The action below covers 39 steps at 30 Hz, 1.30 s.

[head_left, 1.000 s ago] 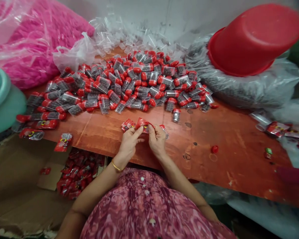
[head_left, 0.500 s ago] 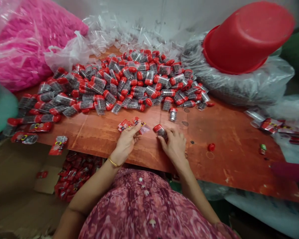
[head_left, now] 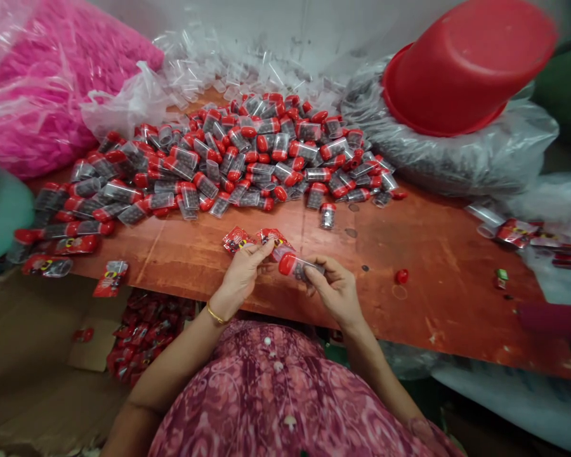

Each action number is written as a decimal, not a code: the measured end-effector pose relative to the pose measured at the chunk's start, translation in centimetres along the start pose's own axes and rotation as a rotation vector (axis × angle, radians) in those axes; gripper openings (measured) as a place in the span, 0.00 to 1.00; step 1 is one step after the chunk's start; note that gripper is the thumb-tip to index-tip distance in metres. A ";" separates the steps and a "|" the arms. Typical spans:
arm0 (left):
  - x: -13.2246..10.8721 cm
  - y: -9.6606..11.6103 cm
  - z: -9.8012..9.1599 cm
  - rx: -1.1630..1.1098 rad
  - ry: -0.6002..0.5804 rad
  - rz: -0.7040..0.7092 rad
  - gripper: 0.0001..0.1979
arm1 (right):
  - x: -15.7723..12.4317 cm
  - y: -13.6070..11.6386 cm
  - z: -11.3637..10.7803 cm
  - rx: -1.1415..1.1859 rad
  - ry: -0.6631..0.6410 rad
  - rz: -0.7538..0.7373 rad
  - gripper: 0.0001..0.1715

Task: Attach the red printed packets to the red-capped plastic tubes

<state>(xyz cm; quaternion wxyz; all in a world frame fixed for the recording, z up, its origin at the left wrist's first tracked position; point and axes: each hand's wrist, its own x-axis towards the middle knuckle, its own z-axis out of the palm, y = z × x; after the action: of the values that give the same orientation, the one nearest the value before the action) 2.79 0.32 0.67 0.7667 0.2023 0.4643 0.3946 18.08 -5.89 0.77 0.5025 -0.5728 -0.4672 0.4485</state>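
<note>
Between the thumb and fingers of my left hand [head_left: 240, 277] is a red printed plastic wrapper [head_left: 276, 238] with a clear end. Another printed packet [head_left: 236, 238] lies on the table just behind that hand. My right hand [head_left: 337, 291] grips a small clear bottle [head_left: 295, 265] with dark contents, its red cap pointing left at the wrapper's clear end. Whether the cap touches the wrapper, I cannot tell. Farther back stands one upright red-capped bottle [head_left: 327, 216], in front of a large heap of similar bottles [head_left: 266, 168].
A pink-filled bag [head_left: 61, 82] is at the back left, and a red bucket [head_left: 466, 70] sits upside down on a grey-filled bag [head_left: 438, 155]. Below the table's left edge is a carton [head_left: 33, 355] near many red packets [head_left: 145, 333]. A loose red cap [head_left: 402, 276] lies to the right.
My right hand has lifted the bottle off the table and moved it left, close to the wrapper. My left hand has stayed nearly in place with the wrapper.
</note>
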 end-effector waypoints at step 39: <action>0.2 -2.2 -0.2 0.120 0.061 0.297 0.15 | 0.8 1.4 2.2 0.061 0.084 0.053 0.12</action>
<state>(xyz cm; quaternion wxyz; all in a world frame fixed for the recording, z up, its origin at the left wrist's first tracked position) 3.55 -0.88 -0.97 0.6720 0.3020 0.4753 0.4809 16.12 -4.83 -0.87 0.5266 -0.5880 -0.4164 0.4512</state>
